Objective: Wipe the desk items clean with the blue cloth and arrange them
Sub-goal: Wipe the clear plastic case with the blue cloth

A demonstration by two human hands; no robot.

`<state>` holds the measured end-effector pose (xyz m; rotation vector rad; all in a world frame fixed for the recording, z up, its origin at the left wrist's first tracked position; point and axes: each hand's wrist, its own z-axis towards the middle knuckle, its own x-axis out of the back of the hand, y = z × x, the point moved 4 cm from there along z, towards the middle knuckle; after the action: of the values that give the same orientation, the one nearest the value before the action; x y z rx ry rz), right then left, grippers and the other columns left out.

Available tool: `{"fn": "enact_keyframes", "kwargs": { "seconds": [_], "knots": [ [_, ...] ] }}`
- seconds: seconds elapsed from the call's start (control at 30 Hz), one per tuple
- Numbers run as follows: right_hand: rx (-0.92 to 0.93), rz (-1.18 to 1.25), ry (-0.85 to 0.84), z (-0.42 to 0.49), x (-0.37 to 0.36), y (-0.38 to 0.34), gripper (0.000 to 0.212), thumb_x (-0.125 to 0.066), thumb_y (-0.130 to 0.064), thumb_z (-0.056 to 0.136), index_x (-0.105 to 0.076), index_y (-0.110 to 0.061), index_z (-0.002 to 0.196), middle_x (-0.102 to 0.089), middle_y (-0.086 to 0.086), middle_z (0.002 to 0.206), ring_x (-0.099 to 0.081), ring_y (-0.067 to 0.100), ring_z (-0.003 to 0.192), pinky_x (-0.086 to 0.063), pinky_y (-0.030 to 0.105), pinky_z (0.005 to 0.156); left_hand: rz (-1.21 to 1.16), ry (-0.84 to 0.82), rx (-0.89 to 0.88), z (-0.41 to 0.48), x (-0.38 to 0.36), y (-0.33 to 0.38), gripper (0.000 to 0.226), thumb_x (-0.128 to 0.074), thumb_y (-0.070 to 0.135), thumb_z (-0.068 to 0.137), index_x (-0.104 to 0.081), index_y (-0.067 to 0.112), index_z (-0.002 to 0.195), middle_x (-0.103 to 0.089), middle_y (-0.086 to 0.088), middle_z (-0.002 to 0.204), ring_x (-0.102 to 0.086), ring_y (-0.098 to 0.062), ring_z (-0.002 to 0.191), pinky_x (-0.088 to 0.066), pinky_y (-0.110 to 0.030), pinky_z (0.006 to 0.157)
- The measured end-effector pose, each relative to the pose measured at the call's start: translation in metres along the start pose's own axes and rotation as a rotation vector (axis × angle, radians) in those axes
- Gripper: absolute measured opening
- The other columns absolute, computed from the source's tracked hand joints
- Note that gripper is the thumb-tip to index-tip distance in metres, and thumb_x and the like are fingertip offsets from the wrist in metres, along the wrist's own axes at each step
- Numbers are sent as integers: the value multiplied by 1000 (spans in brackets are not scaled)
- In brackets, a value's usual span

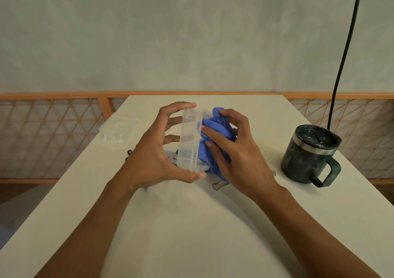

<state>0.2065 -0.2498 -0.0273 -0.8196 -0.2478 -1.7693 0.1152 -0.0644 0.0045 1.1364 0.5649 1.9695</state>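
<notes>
My left hand (157, 149) grips a clear plastic compartment box (189, 139), tilted on its edge above the middle of the white desk (191, 224). A bunched blue cloth (215, 132) is pressed against the box's open side, held by my right hand (232, 147). A second clear plastic piece, like a lid (118, 129), lies flat at the desk's left edge. Small binder clips lie on the desk under and around my hands; one (219, 185) shows just below the cloth. Other small items beneath the box are mostly hidden.
A dark lidded mug with a handle (311, 155) stands at the right side of the desk. A black cable (345, 54) hangs down behind it. An orange lattice railing (53, 137) runs behind the desk's far and side edges.
</notes>
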Motion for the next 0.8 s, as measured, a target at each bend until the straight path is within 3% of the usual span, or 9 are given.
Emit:
{"fn": "enact_keyframes", "kwargs": {
  "seconds": [0.1,0.17,0.23,0.27,0.37,0.47,0.57,0.67,0.8],
  "knots": [
    [-63,4,-59,0,-5,-1,42,-53,-29,113,-55,-34,155,-25,12,166,-36,23,150,-36,23,119,4,23,-20,0,0,2,127,-109,18,52,-38,26,157,-41,18,164,-46,-14,151,-60,-46,106],
    [-100,8,-121,0,-8,-4,46,-45,-29,113,-50,-37,158,-31,9,159,-48,19,132,-51,27,99,13,39,-28,0,0,1,126,-109,15,52,-38,26,156,-42,15,165,-46,-15,151,-61,-46,104],
    [-111,-4,-162,2,-11,-5,48,-39,-30,111,-50,-38,157,-38,7,147,-53,17,115,-49,27,76,30,48,-27,-1,0,-1,126,-109,14,52,-39,27,156,-43,14,165,-46,-14,151,-61,-44,104],
    [-109,-16,-182,3,-13,-5,49,-36,-32,109,-51,-37,156,-40,7,141,-53,18,112,-46,26,73,36,54,-23,0,1,-2,126,-109,13,53,-39,27,156,-43,14,165,-46,-14,151,-61,-42,104],
    [-85,-37,-235,2,-15,-5,54,-37,-37,102,-56,-36,152,-41,6,132,-49,21,115,-44,27,73,37,85,-20,0,3,-2,125,-109,16,53,-39,28,156,-42,14,165,-46,-14,151,-61,-38,103],
    [-53,-46,-260,-2,-17,-6,41,-57,-29,107,-61,-39,147,-41,6,140,-49,23,125,-53,31,83,39,118,-25,0,6,-1,125,-107,25,52,-37,29,156,-40,19,165,-45,-15,152,-60,-37,103],
    [-50,-24,-300,-4,-21,-6,51,-73,-16,99,-64,-38,144,-40,5,144,-45,24,133,-52,32,91,47,134,-28,0,8,-2,127,-107,24,52,-35,27,157,-38,23,165,-44,-16,153,-60,-37,104],
    [-84,19,-278,-2,-18,-5,58,-72,-2,92,-69,-36,139,-41,3,139,-47,22,131,-55,33,88,33,137,-30,0,8,-2,126,-106,24,52,-35,28,156,-38,23,165,-44,-15,153,-59,-35,105],
    [-129,73,-211,-1,-10,-4,53,-71,-1,91,-72,-39,129,-42,-4,135,-48,14,124,-57,33,85,34,137,-43,1,6,-3,127,-106,23,53,-34,24,157,-37,19,166,-44,-19,154,-58,-41,109]
  ]
}}
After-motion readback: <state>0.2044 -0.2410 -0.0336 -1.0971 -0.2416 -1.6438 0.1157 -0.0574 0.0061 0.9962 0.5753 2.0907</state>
